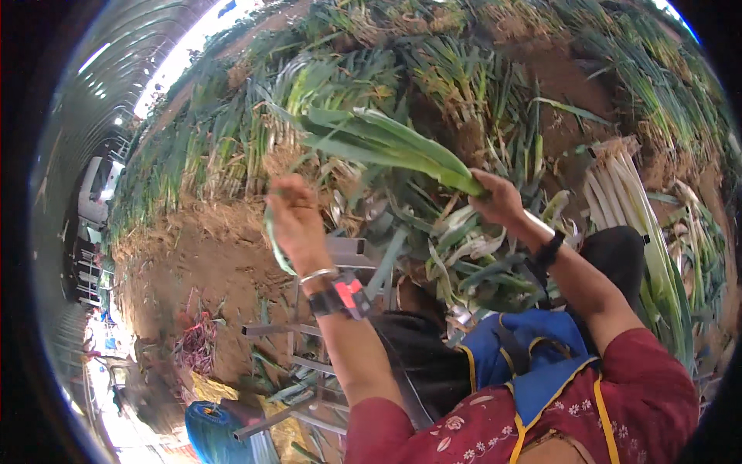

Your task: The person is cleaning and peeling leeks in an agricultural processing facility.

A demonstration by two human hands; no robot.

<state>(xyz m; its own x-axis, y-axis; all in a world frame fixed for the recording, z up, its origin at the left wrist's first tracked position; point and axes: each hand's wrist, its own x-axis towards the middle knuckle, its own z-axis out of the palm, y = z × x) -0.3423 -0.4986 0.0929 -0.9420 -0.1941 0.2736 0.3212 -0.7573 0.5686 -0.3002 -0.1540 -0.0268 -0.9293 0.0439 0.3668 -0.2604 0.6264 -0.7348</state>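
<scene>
My right hand (498, 199) is closed around a leek (394, 147). The leek's broad green leaves stretch up and left, away from me, above the heaps. My left hand (297, 220) is raised to the left, below the leaf tips, with its fingers curled and a little blurred. A green strip of leek leaf (277, 247) hangs along the outer side of this hand, apparently gripped in it. Beneath my right hand lies a pile of loose leaves and pale leek trimmings (479, 263). Leeks with long white stalks (618, 193) lie side by side at my right.
Rows of rooted leeks (456, 85) cover the soil ahead. A metal frame (301, 332) stands beside my left leg. Reddish strings (199, 340) lie on the ground at left, with a blue roll (212, 433) nearer me. A blue bag with yellow edging (514, 348) rests on my lap.
</scene>
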